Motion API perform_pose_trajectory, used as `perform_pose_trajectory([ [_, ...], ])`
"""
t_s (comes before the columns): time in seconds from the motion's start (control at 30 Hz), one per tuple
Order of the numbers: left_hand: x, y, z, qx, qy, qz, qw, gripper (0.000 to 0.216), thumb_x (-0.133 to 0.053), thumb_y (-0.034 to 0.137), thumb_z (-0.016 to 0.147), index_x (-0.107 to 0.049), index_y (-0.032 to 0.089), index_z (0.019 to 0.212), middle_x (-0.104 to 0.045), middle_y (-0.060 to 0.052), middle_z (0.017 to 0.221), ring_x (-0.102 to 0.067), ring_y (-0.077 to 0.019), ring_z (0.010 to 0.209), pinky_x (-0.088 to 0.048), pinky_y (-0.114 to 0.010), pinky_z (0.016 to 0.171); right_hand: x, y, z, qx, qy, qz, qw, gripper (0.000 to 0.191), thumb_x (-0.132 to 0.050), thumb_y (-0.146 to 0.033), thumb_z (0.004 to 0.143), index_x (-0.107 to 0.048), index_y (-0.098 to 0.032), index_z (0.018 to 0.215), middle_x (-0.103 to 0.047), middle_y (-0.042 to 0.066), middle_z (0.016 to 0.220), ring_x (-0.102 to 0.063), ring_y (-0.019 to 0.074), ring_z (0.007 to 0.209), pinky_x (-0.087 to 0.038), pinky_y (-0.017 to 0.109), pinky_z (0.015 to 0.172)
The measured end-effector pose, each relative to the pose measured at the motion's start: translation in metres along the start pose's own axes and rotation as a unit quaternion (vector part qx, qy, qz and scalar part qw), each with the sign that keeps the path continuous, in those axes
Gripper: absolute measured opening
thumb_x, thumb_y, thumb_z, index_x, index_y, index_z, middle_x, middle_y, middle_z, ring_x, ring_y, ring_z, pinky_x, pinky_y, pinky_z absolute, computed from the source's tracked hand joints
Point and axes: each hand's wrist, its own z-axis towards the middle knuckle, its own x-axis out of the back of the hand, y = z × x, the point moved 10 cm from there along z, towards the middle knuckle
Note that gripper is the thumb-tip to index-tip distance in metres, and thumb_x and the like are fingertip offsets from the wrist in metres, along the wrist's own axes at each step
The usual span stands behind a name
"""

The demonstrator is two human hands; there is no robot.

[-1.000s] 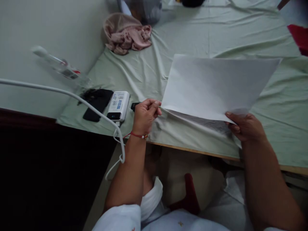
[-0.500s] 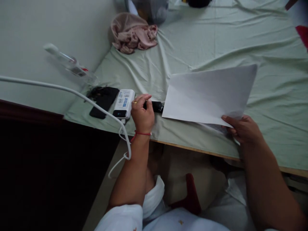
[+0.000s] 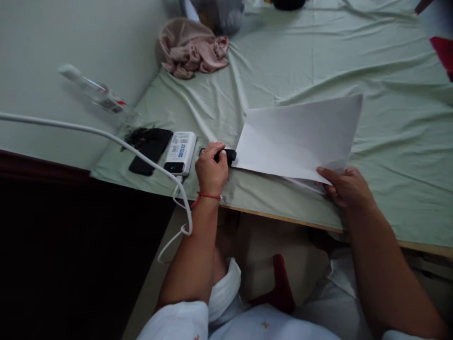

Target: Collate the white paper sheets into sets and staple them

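My left hand (image 3: 212,169) is closed over a black stapler (image 3: 230,155), its fingers lying across the top and hiding most of it. The stapler's exposed end meets the left edge of a stack of white paper sheets (image 3: 297,137); whether the edge sits inside the jaws I cannot tell. On the right, my right hand (image 3: 348,189) pinches the near right corner of the sheets, thumb on top. The paper slants up slightly on its right side, and a thin, clear-looking layer shows beneath its near edge.
Left of my left hand lie a white power bank (image 3: 180,153) with a cable plugged in and a black phone (image 3: 151,151). A white cable (image 3: 141,153) hangs in front. Behind are a clear bottle (image 3: 102,97), a crumpled pink cloth (image 3: 194,49) and a plastic container (image 3: 226,16).
My right hand has shifted the paper left, closer against the stapler. My left hand has moved slightly and now lies flatter over the stapler.
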Motion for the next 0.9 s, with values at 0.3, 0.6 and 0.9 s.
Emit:
perform_pose_trajectory([
  [0.3, -0.002, 0.008, -0.003, -0.011, -0.042, 0.009, 0.999, 0.026, -0.083, 0.006, 0.102, -0.098, 0.025, 0.114, -0.098, -0.012, 0.144, -0.083, -0.0348, 0.159, -0.049, -0.060, 0.152, -0.002, 0.001, 0.000, -0.002, 0.040, 0.020, 0.999, 0.049, -0.113, -0.038, 0.064, -0.065, -0.028, 0.069, -0.056, -0.007, 0.055, -0.034, 0.0060, 0.042, -0.020, 0.020, 0.033],
  [0.6, -0.011, 0.014, -0.004, -0.032, -0.121, 0.100, 0.987, 0.027, -0.079, 0.012, 0.109, -0.097, 0.026, 0.122, -0.093, -0.012, 0.157, -0.077, -0.0355, 0.169, -0.046, -0.061, 0.154, 0.000, 0.005, -0.004, -0.045, 0.064, 0.035, 0.996, 0.044, -0.110, -0.025, 0.078, -0.066, -0.026, 0.072, -0.060, -0.005, 0.058, -0.035, 0.0062, 0.041, -0.015, 0.020, 0.033],
  [0.9, -0.017, 0.013, -0.009, -0.042, -0.102, 0.101, 0.989, 0.025, -0.080, 0.011, 0.107, -0.095, 0.027, 0.118, -0.093, -0.012, 0.157, -0.076, -0.0394, 0.169, -0.045, -0.068, 0.153, 0.009, -0.007, -0.001, 0.085, 0.118, -0.012, 0.989, 0.028, -0.103, -0.023, 0.086, -0.079, -0.022, 0.071, -0.072, -0.001, 0.071, -0.056, 0.0122, 0.062, -0.044, 0.024, 0.054],
])
